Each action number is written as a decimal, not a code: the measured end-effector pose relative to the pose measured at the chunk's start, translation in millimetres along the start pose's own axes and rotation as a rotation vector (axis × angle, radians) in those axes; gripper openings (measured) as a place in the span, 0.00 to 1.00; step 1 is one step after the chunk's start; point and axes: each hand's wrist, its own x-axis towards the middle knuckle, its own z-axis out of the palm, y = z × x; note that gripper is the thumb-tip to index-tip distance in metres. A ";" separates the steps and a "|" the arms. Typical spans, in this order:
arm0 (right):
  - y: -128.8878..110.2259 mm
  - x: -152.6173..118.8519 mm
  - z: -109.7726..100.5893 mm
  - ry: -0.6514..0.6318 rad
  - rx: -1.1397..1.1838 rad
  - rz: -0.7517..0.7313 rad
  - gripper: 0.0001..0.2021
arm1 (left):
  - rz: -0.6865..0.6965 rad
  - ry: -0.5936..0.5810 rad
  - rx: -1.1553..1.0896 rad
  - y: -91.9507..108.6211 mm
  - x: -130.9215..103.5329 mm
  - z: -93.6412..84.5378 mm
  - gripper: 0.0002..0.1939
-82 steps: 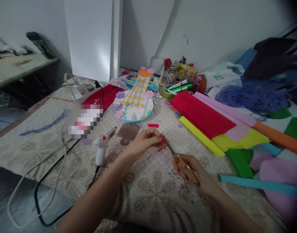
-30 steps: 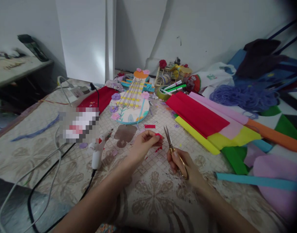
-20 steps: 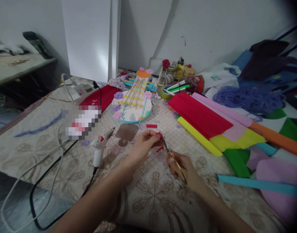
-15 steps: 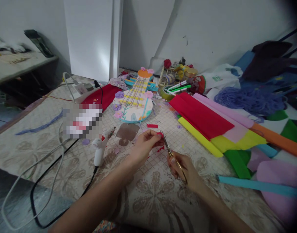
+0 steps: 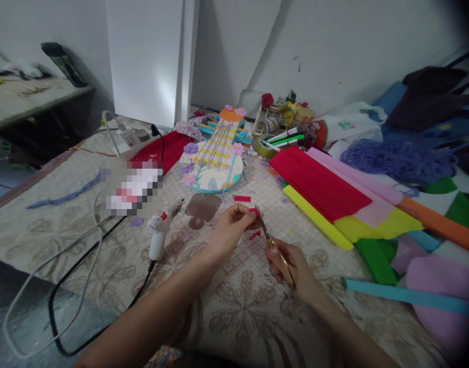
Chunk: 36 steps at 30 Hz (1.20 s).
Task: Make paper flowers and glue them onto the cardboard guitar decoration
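Note:
My left hand (image 5: 236,225) pinches a small piece of red paper (image 5: 252,210) between thumb and fingers, over the middle of the table. Gold-handled scissors (image 5: 270,240) are gripped in my right hand (image 5: 290,263), their blades pointing away from me and beside the red piece. Whether the blades touch it I cannot tell. Small red scraps (image 5: 254,234) lie below the blades, and a short red strip (image 5: 242,199) rests just beyond my left hand. Farther back lies a paper guitar (image 5: 213,166) decorated with flowers and strings.
To the left are a white glue gun (image 5: 158,237), its looping cable, and a power strip (image 5: 132,145). Sheets of red paper (image 5: 322,184), a yellow roll (image 5: 318,217) and purple yarn (image 5: 397,159) are at the right. A tape roll (image 5: 263,147) with markers stands behind.
The view has shifted slightly. My left hand still pinches the red piece and my right hand still holds the scissors, the blades staying next to the piece.

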 end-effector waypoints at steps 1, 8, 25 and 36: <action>-0.8 0.0 0.1 0.000 -0.002 0.000 0.26 | 0.002 0.002 -0.002 0.2 -0.2 0.3 0.10; 1.8 1.6 -0.4 0.008 -0.001 0.008 0.25 | 0.009 0.001 -0.010 -0.2 0.0 0.7 0.10; -9.4 -1.7 -0.6 -0.025 0.145 0.119 0.28 | -0.055 -0.013 -0.084 3.3 0.1 0.6 0.09; -9.1 -4.2 -3.9 -0.071 0.047 0.036 0.27 | -0.063 -0.037 -0.069 0.9 1.1 -0.5 0.11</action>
